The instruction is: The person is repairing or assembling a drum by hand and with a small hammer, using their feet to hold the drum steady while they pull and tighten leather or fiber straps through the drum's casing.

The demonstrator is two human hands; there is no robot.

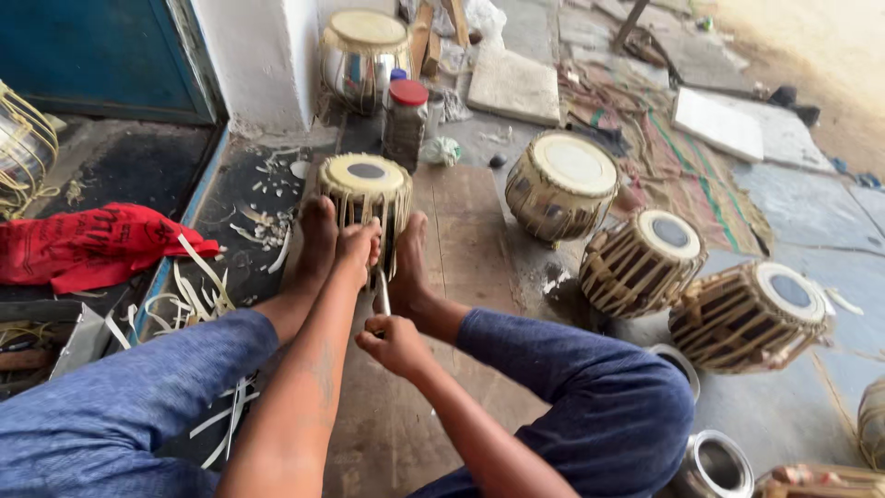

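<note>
Small drum, upper centre of frame, clamped between two bare feet on a wooden board; left hand closed around its lacing, right hand fisted on a pale strap pulled taut from the drum's side. Risk, as a judgement: the strap may slip or snap under tension, jerking the fist back, or the drum may roll out from between the feet. Loose strap offcuts at left could tangle.
</note>
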